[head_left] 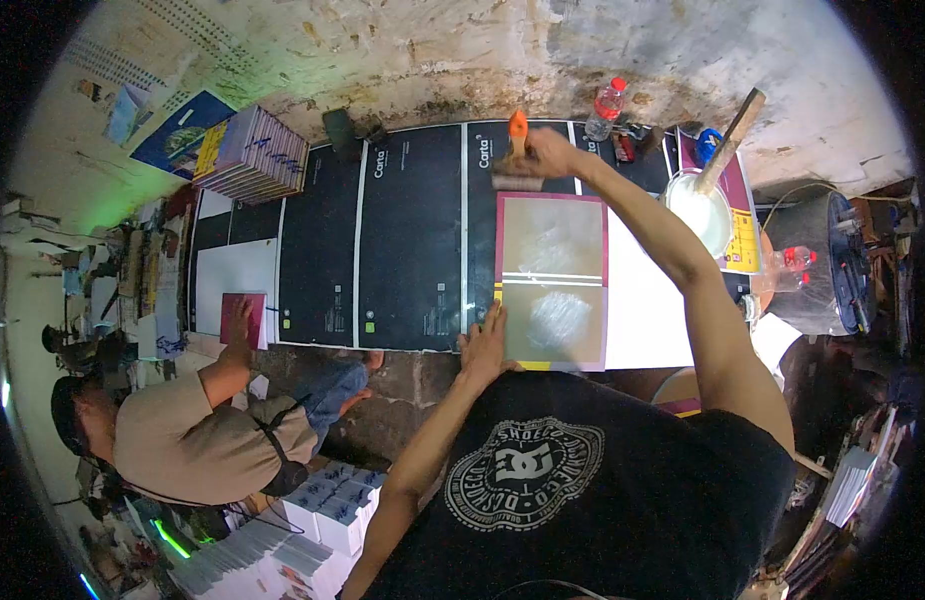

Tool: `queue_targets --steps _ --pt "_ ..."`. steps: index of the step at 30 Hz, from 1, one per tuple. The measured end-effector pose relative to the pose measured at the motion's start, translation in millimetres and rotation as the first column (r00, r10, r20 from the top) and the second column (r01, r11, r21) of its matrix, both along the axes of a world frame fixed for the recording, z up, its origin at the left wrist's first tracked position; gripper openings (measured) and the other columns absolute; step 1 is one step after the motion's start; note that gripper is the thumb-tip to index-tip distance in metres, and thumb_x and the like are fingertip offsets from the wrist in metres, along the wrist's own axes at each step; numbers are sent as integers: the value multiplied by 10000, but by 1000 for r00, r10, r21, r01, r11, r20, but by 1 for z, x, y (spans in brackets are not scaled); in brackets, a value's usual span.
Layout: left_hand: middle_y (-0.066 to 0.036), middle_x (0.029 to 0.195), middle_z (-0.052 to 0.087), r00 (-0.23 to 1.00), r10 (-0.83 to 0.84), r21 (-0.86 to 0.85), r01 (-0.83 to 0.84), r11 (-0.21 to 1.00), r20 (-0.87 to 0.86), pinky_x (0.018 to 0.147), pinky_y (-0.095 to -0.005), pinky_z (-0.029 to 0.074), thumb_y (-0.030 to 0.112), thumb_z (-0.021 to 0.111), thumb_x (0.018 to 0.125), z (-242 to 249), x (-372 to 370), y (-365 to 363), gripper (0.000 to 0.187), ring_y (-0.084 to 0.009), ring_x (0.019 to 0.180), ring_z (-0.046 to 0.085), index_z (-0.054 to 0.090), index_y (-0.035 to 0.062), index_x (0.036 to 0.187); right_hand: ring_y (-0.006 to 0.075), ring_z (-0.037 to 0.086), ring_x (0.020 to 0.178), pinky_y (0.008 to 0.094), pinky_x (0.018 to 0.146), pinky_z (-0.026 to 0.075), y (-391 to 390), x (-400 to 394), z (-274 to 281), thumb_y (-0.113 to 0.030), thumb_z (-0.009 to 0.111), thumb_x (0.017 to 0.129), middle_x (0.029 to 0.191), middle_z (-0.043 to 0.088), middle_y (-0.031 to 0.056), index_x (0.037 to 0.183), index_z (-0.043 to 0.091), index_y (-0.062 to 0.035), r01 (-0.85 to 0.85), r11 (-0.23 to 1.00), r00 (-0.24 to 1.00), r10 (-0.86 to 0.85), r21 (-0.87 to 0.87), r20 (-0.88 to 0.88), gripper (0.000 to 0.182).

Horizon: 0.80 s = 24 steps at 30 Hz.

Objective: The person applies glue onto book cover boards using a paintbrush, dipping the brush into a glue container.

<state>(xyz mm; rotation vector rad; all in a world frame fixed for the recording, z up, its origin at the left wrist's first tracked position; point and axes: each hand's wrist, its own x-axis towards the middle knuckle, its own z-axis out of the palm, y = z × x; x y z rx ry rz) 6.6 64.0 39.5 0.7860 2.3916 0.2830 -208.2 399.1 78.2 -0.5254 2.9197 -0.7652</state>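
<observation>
My right hand (552, 155) is closed around a wide paste brush (517, 182) with an orange handle tip. The bristles are just above the far edge of a book cover (552, 236), over the black table covering. Two tan boards with a maroon and yellow border make up this cover, and whitish wet smears lie on both. My left hand (484, 345) lies with fingers stretched out at the cover's near left edge, holding nothing. Right of the cover, a white bucket (724, 235) holds white paste and a wooden stick (734, 135).
Black sheets (412, 240) marked "Carta" cover the table. At left, a co-worker (202, 430) rests a hand on a maroon book (234, 318). Stacked books (252, 160) stand at the back left. A plastic bottle (606, 105) with a red cap stands by the wall.
</observation>
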Motion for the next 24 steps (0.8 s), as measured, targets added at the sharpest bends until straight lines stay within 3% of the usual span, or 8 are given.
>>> queue_targets --steps 2,5,6,11,15,16,19,24 --pt "-28 1615 150 1000 6 -9 -6 1000 -8 916 -606 396 365 905 562 0 1 0 1191 -364 1208 466 248 98 1519 387 665 752 453 653 523 -3 11 -14 -467 686 809 790 679 207 852 693 -27 -126 986 983 139 -112 117 442" --pt "-26 1612 159 1000 17 11 -17 1000 5 930 -611 395 361 907 559 0 1 -1 1191 -361 1223 461 248 105 1518 392 664 747 462 668 523 19 28 -7 -417 694 799 784 680 202 842 690 -18 124 956 982 -157 264 104 402" --pt "-26 1607 173 1000 9 -1 -9 1000 -7 930 -610 394 363 905 561 -2 1 -1 1190 -360 1218 467 246 105 1516 397 665 732 456 663 526 30 35 -12 -392 686 789 768 678 203 818 682 0 306 941 940 -275 142 -204 393" --pt "-26 1607 172 1000 12 5 -12 1000 -9 908 -600 398 364 908 554 3 -1 1 1198 -352 1189 486 244 100 1515 363 679 802 433 715 532 60 73 -31 -335 685 794 855 680 230 916 696 4 165 947 985 -173 -276 -5 361" --pt "-22 1612 160 1000 -1 19 1 1000 -1 913 -614 395 383 912 544 -4 3 -2 1211 -364 1214 472 247 98 1515 376 667 797 449 703 528 77 109 -33 -362 703 816 893 695 196 915 728 -62 530 847 845 -531 35 56 317" --pt "-23 1613 158 1000 -8 22 8 1000 -14 914 -616 394 387 912 545 -6 1 -1 1209 -366 1218 470 249 97 1514 381 661 763 458 675 522 81 117 -31 -345 721 813 839 691 192 909 726 -57 625 778 763 -592 65 -258 304" --pt "-29 1610 162 1000 -15 39 15 999 -1 917 -624 389 400 912 544 -5 -2 -5 1210 -373 1222 467 253 95 1512 373 672 770 445 677 526 64 150 -26 -323 726 808 821 684 208 887 717 -32 578 764 685 -646 -288 -337 302" --pt "-41 1596 192 999 -31 109 33 994 -20 920 -635 377 431 908 540 -16 2 -16 1217 -386 1233 459 257 87 1508 343 675 691 413 639 530 52 229 -60 -300 709 829 730 673 197 868 695 5 631 746 760 -649 -212 -22 308"
